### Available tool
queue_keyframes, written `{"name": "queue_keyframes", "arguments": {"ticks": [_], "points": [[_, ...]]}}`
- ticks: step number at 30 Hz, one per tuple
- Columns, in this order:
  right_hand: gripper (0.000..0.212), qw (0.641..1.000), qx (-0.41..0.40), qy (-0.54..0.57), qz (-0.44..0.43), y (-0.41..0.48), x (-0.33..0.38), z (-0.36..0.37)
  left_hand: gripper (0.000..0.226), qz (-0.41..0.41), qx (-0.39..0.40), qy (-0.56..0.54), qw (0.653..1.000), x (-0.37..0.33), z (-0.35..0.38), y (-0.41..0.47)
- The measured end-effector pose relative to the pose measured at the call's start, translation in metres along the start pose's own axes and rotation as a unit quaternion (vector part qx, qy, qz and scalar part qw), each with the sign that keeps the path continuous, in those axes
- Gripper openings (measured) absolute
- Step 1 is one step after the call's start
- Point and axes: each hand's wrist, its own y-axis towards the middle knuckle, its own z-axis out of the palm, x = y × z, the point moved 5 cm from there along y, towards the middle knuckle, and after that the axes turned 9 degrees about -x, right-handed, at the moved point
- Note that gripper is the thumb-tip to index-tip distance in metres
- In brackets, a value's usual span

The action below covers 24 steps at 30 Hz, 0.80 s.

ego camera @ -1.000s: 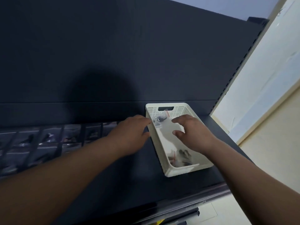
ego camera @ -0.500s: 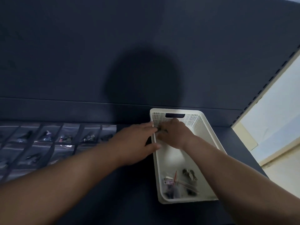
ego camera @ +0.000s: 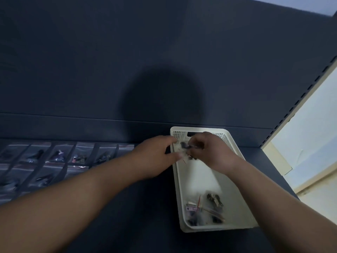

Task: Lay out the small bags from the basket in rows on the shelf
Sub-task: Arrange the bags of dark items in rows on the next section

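A white plastic basket (ego camera: 237, 189) stands on the dark shelf (ego camera: 138, 212), right of centre. Both my hands meet over its far end. My right hand (ego camera: 209, 152) pinches a small clear bag (ego camera: 186, 146) with dark contents, and my left hand (ego camera: 156, 157) touches the same bag at the basket's left rim. A few more small bags (ego camera: 204, 210) lie in the basket's near end. Several clear bags (ego camera: 54, 157) lie in rows on the shelf to the left.
The shelf's dark back panel (ego camera: 127, 61) rises behind the basket. A slotted upright (ego camera: 299, 99) and a pale wall (ego camera: 313, 128) bound the shelf on the right. Bare shelf lies between the rows and the basket.
My right hand moved from the basket's middle to its far end and took hold of a bag. My left hand closed in on it. The view shifted down and left.
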Motion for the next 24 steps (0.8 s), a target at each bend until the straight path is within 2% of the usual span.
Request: {"name": "queue_keyframes", "arguments": {"ticks": [3,6,7,10,12,15,17,19,22,24], "points": [[0.014,0.998,-0.031,0.017,-0.044,-0.018,0.033,-0.016,0.053,-0.102,-0.009,-0.183,0.978,-0.004,-0.005,0.001],[0.016,0.997,-0.033,0.034,-0.062,-0.033,0.061,-0.015,0.032,-0.181,0.044,-0.374,0.909,-0.013,-0.003,-0.009],[0.020,0.997,-0.028,0.049,-0.061,-0.037,0.068,-0.012,0.027,-0.188,0.051,-0.402,0.895,-0.013,-0.003,-0.014],[0.044,0.994,-0.006,0.099,-0.040,-0.044,0.080,-0.004,0.018,-0.208,0.040,-0.427,0.879,-0.003,-0.008,-0.027],[0.055,0.981,0.017,0.193,0.006,-0.047,0.085,0.002,0.016,-0.233,0.017,-0.441,0.867,0.010,-0.014,-0.035],[0.047,0.931,0.014,0.352,0.095,-0.052,0.095,0.014,0.018,-0.242,-0.007,-0.451,0.859,0.029,-0.025,-0.047],[0.040,0.914,0.004,0.378,0.145,-0.055,0.100,0.028,0.021,-0.242,-0.014,-0.459,0.854,0.039,-0.034,-0.057],[0.032,0.891,0.035,0.409,0.196,-0.060,0.110,0.050,0.022,-0.238,-0.012,-0.456,0.857,0.051,-0.044,-0.068],[0.007,0.818,0.075,0.505,0.263,-0.070,0.135,0.082,0.023,-0.233,0.006,-0.435,0.870,0.071,-0.061,-0.087],[0.015,0.799,0.043,0.528,0.283,-0.074,0.148,0.098,0.021,-0.243,0.011,-0.424,0.872,0.086,-0.073,-0.101]]}}
